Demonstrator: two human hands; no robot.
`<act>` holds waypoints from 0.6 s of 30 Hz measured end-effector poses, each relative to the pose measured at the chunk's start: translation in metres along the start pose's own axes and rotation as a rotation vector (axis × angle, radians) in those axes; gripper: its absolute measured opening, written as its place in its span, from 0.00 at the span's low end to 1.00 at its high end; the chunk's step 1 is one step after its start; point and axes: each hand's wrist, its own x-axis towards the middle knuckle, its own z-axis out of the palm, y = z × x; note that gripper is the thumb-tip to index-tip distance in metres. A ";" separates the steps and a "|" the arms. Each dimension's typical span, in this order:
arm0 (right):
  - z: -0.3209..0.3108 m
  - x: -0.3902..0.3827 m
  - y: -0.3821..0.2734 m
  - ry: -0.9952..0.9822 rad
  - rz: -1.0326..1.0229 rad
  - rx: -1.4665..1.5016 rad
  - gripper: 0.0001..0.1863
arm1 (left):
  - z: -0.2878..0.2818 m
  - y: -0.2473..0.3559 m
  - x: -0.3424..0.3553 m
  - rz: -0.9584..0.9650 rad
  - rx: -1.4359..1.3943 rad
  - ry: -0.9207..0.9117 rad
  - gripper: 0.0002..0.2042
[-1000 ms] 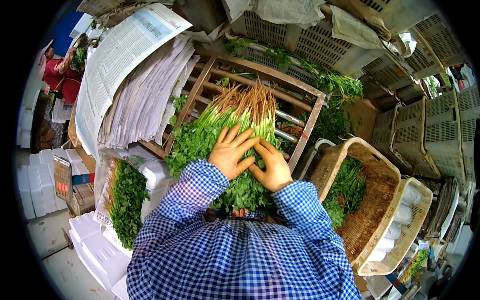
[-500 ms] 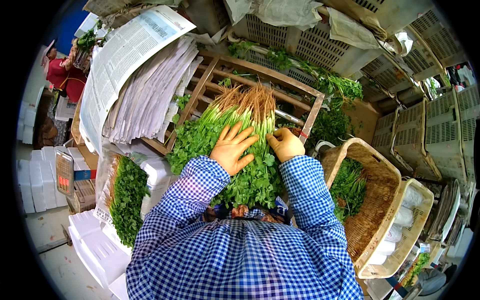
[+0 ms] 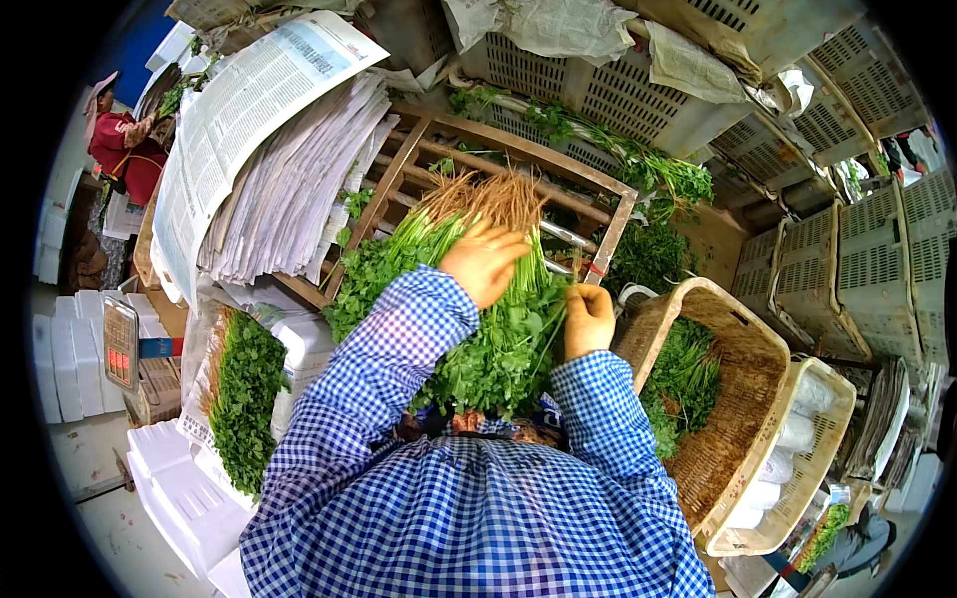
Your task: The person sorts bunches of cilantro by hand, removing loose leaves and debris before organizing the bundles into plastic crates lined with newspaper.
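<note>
A big bundle of coriander-like greens (image 3: 478, 354) lies on a brown slatted metal frame (image 3: 424, 135), with its brown roots at the far end and leaves toward me. My left hand (image 3: 488, 261) rests on the pale stems, fingers stretched out toward the right. Just off the bundle's right side, my right hand (image 3: 590, 319) is closed in a pinch. A thin stem (image 3: 576, 264) stands up from its fingertips. Both forearms wear blue checked sleeves.
A newspaper stack (image 3: 299, 159) stands at far left, beside a digital scale (image 3: 122, 344) and rooted greens (image 3: 247, 399). To the right are a large basket (image 3: 758, 399) holding loose greens (image 3: 688, 374) and a crate of wrapped rolls (image 3: 842, 399). Crates (image 3: 638, 95) line the back. A person (image 3: 125, 140) stands far left.
My left hand has slid right and away from me across the stems. My right hand has moved right and toward me, off the bundle, with a thin stem now in its fingers.
</note>
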 end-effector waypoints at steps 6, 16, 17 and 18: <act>-0.024 -0.021 -0.032 -0.229 0.237 0.489 0.02 | 0.015 -0.011 -0.007 -0.002 -0.100 0.156 0.15; -0.006 -0.015 -0.008 -0.278 0.321 0.266 0.05 | 0.007 0.008 0.005 0.109 0.268 -0.005 0.38; -0.006 -0.014 -0.003 -0.280 0.329 0.283 0.05 | -0.004 0.020 0.011 0.196 0.351 -0.107 0.40; -0.001 -0.018 -0.008 -0.245 0.372 0.408 0.07 | -0.014 0.031 0.020 0.168 0.306 -0.316 0.41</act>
